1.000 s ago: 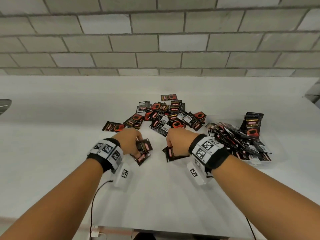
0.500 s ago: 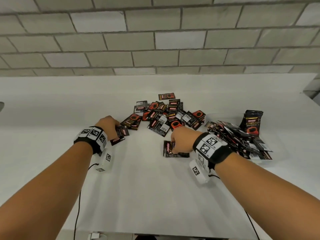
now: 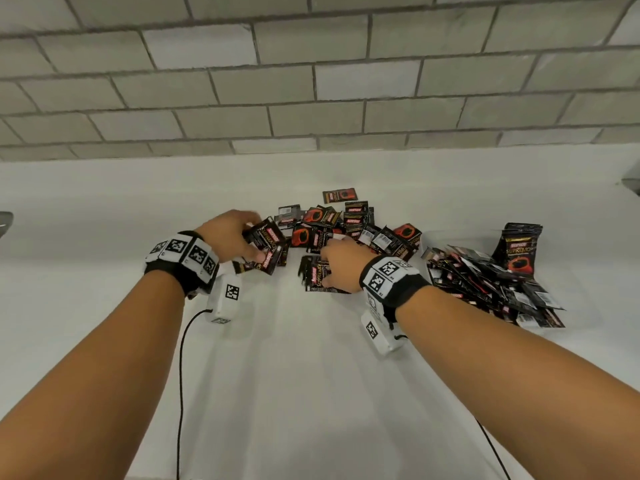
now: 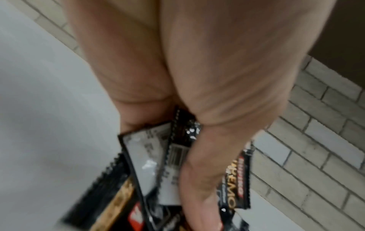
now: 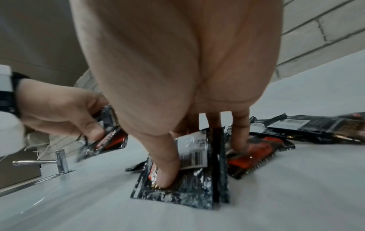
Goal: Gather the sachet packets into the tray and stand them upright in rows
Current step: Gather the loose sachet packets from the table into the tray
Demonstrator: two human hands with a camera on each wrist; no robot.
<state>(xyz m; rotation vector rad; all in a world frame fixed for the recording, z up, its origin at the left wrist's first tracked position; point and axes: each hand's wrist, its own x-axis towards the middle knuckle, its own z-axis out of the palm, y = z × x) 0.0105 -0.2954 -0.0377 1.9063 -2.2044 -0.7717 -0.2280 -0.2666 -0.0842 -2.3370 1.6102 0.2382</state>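
Black and red sachets lie in a loose pile (image 3: 349,226) at mid table. My left hand (image 3: 254,239) sits at the pile's left edge and grips several sachets (image 3: 268,245) between thumb and fingers; the left wrist view shows the thumb (image 4: 197,175) across that bunch (image 4: 148,164). My right hand (image 3: 329,268) is at the pile's near edge on a small stack (image 3: 313,277). There the thumb (image 5: 168,170) presses the stack (image 5: 187,189), with one sachet pinched up against the fingers (image 5: 241,137). A clear tray (image 3: 457,235) on the right holds many sachets (image 3: 485,282), most leaning or lying flat.
A few sachets stand upright (image 3: 519,251) at the tray's back. A grey block wall (image 3: 311,81) rises behind the white counter. A chrome tap (image 5: 39,161) stands far left. Bare counter lies in front of my hands.
My left hand swung left, then forward and right to the pile's edge, still holding its sachets. My right hand moved forward with its stack to the pile.
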